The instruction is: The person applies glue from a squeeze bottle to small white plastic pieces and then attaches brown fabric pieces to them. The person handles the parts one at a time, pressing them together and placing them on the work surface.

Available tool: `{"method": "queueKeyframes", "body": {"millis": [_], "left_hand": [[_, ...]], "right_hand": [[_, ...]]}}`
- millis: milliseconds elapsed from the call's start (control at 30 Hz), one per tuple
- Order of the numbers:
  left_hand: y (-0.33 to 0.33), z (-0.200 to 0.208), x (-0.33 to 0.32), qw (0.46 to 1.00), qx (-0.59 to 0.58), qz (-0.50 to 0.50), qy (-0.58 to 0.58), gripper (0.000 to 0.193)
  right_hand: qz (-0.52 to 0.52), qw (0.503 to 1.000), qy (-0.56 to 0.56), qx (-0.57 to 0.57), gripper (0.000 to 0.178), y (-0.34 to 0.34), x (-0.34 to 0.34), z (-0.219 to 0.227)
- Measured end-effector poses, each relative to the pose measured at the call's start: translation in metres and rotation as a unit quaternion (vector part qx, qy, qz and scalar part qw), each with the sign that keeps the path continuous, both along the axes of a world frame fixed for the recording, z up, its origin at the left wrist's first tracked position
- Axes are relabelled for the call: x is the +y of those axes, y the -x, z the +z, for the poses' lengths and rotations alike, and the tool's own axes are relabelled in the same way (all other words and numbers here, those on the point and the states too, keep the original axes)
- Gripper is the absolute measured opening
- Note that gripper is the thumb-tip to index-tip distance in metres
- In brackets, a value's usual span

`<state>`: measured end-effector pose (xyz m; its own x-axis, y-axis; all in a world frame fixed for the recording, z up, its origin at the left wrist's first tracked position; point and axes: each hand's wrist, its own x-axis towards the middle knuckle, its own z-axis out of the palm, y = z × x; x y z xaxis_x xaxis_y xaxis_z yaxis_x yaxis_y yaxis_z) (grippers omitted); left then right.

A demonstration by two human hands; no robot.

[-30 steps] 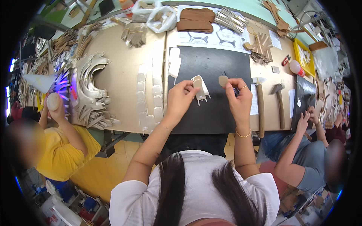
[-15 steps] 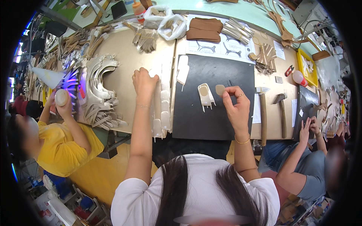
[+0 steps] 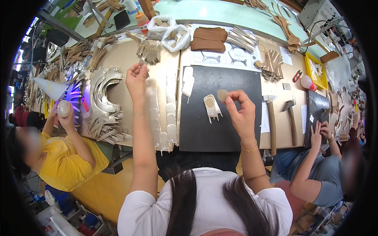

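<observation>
My left hand (image 3: pixel 136 77) is raised over the tan table, pinching a small tan oval piece (image 3: pixel 141 61) near a pile of tan cut pieces (image 3: pixel 149 51). My right hand (image 3: pixel 240 108) hovers over the black cutting mat (image 3: pixel 220 114) and holds another tan oval piece (image 3: pixel 222 94) between thumb and fingers. Just left of it a white shoe-part piece (image 3: pixel 212 107) with an oval opening lies on the mat. A second white piece (image 3: pixel 188 81) lies at the mat's upper left edge.
Rows of white pieces (image 3: pixel 161 118) lie left of the mat. Two hammers (image 3: pixel 271 118) (image 3: pixel 290 114) rest to the right. A person in yellow (image 3: pixel 67 157) sits at my left, another person (image 3: pixel 319 157) at my right. Brown leather pieces (image 3: pixel 208 39) and plastic bags (image 3: pixel 173 35) lie at the back.
My left hand left the white piece on the mat, reached far left and now holds up a small tan oval. My right hand stayed over the mat with its oval.
</observation>
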<state>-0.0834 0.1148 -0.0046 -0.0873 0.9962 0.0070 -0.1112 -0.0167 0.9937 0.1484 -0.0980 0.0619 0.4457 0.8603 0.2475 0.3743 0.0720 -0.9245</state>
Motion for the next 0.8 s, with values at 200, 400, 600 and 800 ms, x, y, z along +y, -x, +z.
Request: {"method": "queueKeyframes", "body": {"millis": [200, 400, 600, 800], "left_hand": [[-0.024, 0.017, -0.048, 0.905, -0.291, -0.175, 0.255, 0.036], [-0.053, 0.05, -0.102, 0.897, -0.266, -0.278, 0.219, 0.045], [-0.063, 0.067, -0.13, 0.896, -0.282, -0.287, 0.186, 0.03], [-0.066, 0.073, -0.144, 0.922, -0.208, -0.292, 0.148, 0.027]], "right_hand": [[0.056, 0.995, -0.01, 0.078, 0.01, 0.017, 0.008, 0.0], [0.078, 0.984, 0.023, 0.157, 0.012, 0.023, 0.008, 0.002], [0.081, 0.977, 0.032, 0.193, 0.013, 0.021, 0.008, 0.006], [0.074, 0.989, -0.07, 0.103, 0.011, 0.02, 0.009, 0.007]]}}
